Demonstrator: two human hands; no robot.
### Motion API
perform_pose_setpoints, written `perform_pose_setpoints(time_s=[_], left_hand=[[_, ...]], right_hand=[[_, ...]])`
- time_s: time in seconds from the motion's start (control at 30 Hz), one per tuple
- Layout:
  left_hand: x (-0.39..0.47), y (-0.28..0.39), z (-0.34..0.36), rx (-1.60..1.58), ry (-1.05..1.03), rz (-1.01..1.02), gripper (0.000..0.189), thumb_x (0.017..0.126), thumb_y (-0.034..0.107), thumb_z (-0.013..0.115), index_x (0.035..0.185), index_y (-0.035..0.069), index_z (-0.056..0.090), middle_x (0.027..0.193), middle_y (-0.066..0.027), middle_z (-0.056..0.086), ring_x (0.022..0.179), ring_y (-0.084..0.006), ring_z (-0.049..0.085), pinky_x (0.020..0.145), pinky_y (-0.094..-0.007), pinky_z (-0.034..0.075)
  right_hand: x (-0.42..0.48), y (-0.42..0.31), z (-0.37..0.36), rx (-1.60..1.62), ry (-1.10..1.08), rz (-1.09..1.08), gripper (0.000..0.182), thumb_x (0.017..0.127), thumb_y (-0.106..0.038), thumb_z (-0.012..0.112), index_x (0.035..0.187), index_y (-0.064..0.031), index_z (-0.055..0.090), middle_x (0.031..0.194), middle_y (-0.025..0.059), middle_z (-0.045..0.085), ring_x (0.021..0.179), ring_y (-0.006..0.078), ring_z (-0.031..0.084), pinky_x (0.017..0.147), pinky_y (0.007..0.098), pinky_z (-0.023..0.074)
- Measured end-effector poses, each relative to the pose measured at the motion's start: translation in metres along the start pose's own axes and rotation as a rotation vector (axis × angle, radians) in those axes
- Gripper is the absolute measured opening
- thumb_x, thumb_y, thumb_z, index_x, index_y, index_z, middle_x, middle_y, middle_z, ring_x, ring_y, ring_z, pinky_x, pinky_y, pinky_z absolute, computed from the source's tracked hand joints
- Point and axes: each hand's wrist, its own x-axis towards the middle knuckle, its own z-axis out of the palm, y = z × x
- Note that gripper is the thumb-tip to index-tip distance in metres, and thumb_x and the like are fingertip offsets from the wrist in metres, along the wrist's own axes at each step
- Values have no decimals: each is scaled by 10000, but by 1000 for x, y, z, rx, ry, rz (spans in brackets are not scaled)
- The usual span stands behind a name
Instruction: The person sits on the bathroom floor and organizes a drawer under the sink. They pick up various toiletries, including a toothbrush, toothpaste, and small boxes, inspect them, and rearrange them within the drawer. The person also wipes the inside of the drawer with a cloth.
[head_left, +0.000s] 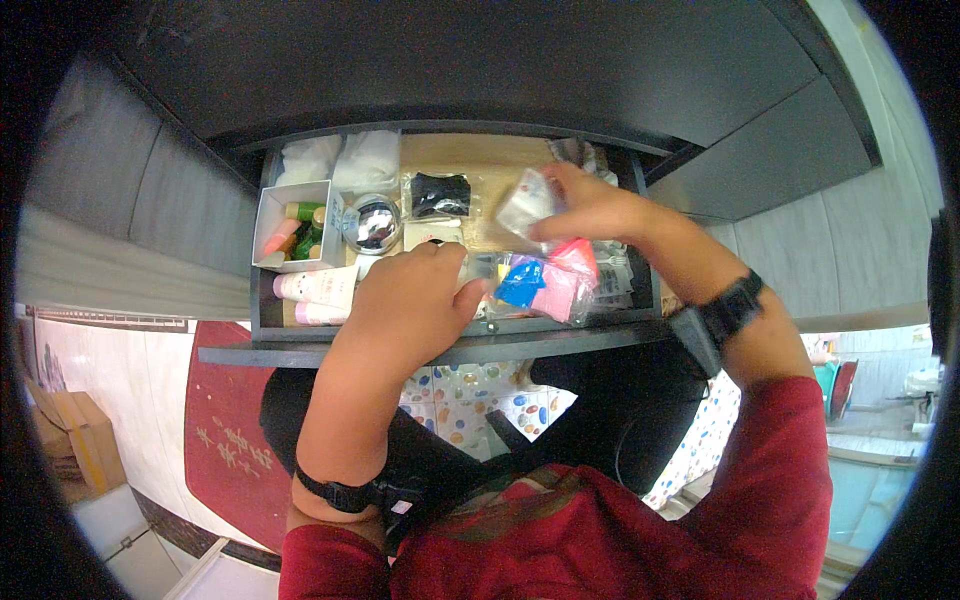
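A dark drawer (450, 341) is pulled out before me, filled with small items. My right hand (589, 206) grips a small white packet in clear plastic (527, 204), slightly blurred, over the drawer's right half. Just below it lies a clear bag of coloured pieces (555, 289) in blue, pink and coral. My left hand (412, 300) is over the front middle, its fingertips by a small whitish box (431, 234); whether it holds anything is hidden. Behind that box rests a black item in a clear bag (441, 195). A round shiny container (373, 225) sits to the left.
A white box (300, 193) with green and pink tubes stands at the drawer's left. White-and-pink tubes (319, 286) lie in front of it, white bundles (367, 159) behind. The dark cabinet (480, 67) overhangs the drawer's back. A red mat (225, 435) lies at left.
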Motion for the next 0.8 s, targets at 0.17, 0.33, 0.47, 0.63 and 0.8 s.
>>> perform_pose_setpoints(time_s=[0.17, 0.33, 0.47, 0.63, 0.8], left_hand=[[-1, -1, 1, 7, -20, -24, 303, 853, 304, 564, 982, 30, 575, 886, -200, 621, 857, -382, 592, 731, -457, 471], [1, 2, -1, 1, -21, 5, 321, 849, 307, 570, 996, 22, 581, 888, -199, 622, 850, -382, 593, 731, -457, 471], [1, 4, 0, 21, 24, 41, 327, 835, 320, 597, 933, 8, 591, 861, -191, 621, 810, -370, 600, 713, -450, 471], [2, 9, -5, -92, 73, 126, 534, 791, 362, 661, 1162, 2, 527, 1061, -228, 591, 993, -370, 572, 840, -414, 458], [6, 26, -21, -371, 282, 277, 972, 672, 349, 794, 1422, 31, 265, 1340, -245, 435, 1264, -350, 426, 1001, -372, 381]], right_hand=[[-53, 27, -22, 424, 44, 53, 770, 703, -188, 752, 1306, 55, 340, 1142, 157, 544, 1066, 213, 538, 929, 315, 424], [-87, 45, -17, 640, 134, 14, 711, 736, -84, 700, 1317, 51, 313, 1187, 145, 522, 1096, 207, 525, 945, 316, 418], [-96, 35, 1, 768, 192, -48, 710, 742, -49, 678, 1334, 44, 295, 1203, 145, 516, 1111, 215, 521, 954, 328, 420], [-102, -7, 10, 1015, 157, -179, 590, 804, -125, 674, 1284, 33, 370, 1143, 156, 569, 1052, 230, 565, 928, 357, 448], [-97, -25, 23, 1305, -242, -174, 496, 908, -343, 549, 1242, 17, 485, 1139, 145, 603, 1034, 228, 605, 898, 371, 488]])
